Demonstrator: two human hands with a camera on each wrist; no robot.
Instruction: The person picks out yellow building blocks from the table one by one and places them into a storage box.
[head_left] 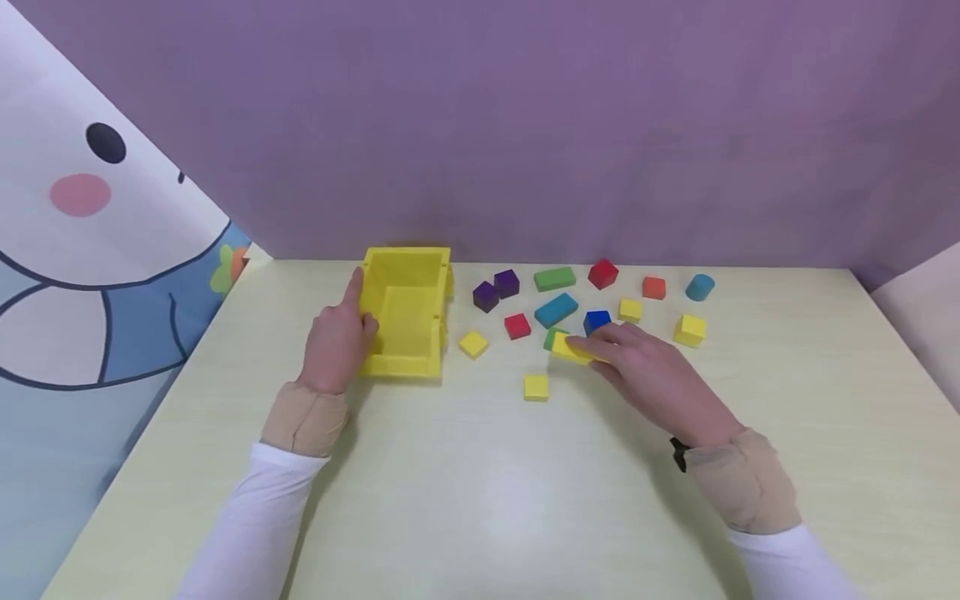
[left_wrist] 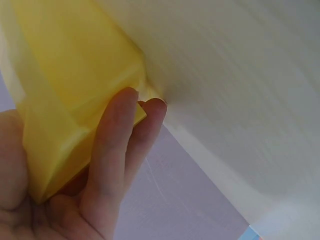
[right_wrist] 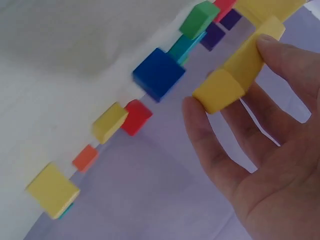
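My left hand grips the left wall of an open yellow plastic bin; in the left wrist view its fingers wrap around the bin's edge. Inside, the bin shows a bare floor. Between thumb and fingers, my right hand pinches a long yellow block, raised a little above the table. Partly hidden behind that block is a green block. A blue cube lies just beyond the right fingers, and a flat yellow block rests nearer the front.
Across the pale table lie more blocks: two purple cubes, a light-blue block, a red block, a blue cylinder and a yellow cube. A purple backdrop rises behind the table's far edge.
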